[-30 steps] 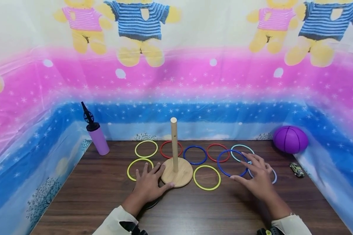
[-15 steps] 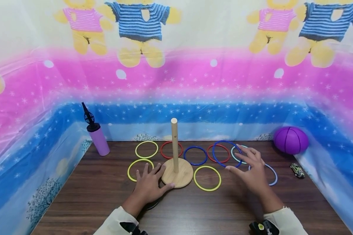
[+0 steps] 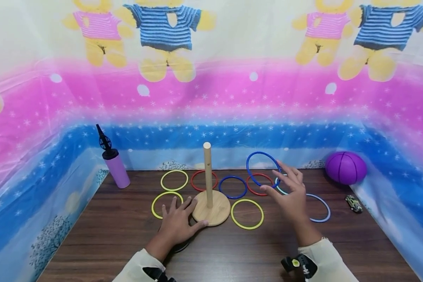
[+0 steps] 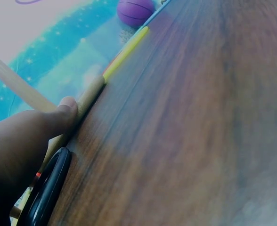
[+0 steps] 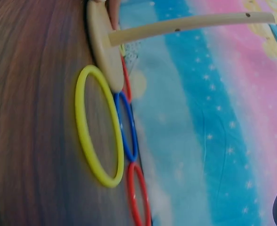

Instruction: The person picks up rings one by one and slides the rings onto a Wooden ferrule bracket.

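My left hand (image 3: 178,223) rests on the table at the round wooden base (image 3: 216,213) of a peg stand, fingers spread. Its thumb (image 4: 68,108) presses the near rim of that base. The upright peg (image 3: 208,176) rises bare from the middle. With thumb and fingers, my right hand (image 3: 290,196) pinches a blue ring (image 3: 259,152), raised and tilted over the table to the right of the peg. Only a sliver of this ring shows at the edge of the right wrist view. Under the left hand lies a black curved object (image 4: 46,188), partly hidden.
Around the base lie several rings: a yellow ring (image 3: 247,228), a second blue ring (image 3: 232,177), a pale blue ring (image 3: 328,207) and others in red, yellow and teal. A purple hand pump (image 3: 118,170) stands back left. A purple ball (image 3: 345,168) and toy car (image 3: 354,204) sit right.
My right hand has lifted the blue ring and carried it left, toward the peg; the ring is now more tilted. The left hand has stayed at the base.
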`<state>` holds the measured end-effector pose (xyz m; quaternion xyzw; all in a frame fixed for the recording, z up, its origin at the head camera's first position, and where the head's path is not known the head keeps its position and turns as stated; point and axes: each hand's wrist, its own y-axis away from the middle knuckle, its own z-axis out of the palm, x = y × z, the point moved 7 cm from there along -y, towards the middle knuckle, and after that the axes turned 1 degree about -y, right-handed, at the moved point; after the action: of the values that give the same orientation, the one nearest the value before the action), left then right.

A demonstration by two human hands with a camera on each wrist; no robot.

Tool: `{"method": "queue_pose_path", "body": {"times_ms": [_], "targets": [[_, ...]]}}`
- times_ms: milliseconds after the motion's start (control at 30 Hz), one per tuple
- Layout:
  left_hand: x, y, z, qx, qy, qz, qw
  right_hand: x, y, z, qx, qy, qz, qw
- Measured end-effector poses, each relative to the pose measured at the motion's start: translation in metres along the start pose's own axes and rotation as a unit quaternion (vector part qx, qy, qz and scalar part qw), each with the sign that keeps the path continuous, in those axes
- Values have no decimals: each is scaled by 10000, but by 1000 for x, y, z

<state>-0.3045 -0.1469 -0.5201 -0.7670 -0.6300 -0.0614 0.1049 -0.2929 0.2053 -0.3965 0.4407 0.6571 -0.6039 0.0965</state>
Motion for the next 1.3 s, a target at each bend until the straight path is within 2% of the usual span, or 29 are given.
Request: {"method": "queue_pose_path", "body": {"times_ms": [200, 333, 600, 833, 1067, 1300], "targets": [[0, 1, -1, 34, 80, 2, 10000, -16, -6, 13, -42, -316, -127, 9994], [0, 1, -2, 80, 52, 22, 10000, -26, -11, 18, -40, -348, -259, 9991], [-1, 0, 0, 76, 63, 27, 9999, -42, -22, 25, -157, -254, -91, 9995], [0, 0, -1, 92, 66, 34, 9999, -57, -33, 34, -239, -374, -189, 9988], [-1, 1, 1, 17, 31, -7, 10000, -79, -44, 57, -454, -429, -547, 9965], [-1, 0, -1, 42, 21, 33, 10000, -89, -48, 83, -770, -298, -580, 9949]]}}
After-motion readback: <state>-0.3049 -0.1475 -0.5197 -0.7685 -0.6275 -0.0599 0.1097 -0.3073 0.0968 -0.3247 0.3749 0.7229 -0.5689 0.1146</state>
